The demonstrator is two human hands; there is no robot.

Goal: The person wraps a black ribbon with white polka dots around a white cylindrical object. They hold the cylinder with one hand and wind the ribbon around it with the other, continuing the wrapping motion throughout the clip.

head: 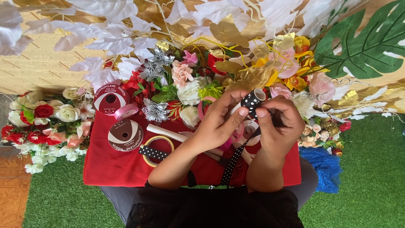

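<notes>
My left hand point(219, 120) and my right hand point(278, 124) meet above a red cloth point(105, 164) spread over my lap. Together they pinch a black ribbon with white dots point(253, 100), rolled into a small loop at my fingertips. Its loose tail point(233, 162) hangs down between my wrists. A pink ribbon loop point(203, 106) peeks out from behind my left hand.
On the cloth lie two ribbon spools point(125, 135), a small pink ribbon roll point(126, 112), a tape ring with dotted ribbon point(156, 152) and a white stick point(166, 133). Artificial flowers point(46, 122), silver poinsettias point(156, 110), white and gold leaves crowd the back. Green turf point(367, 177) lies around.
</notes>
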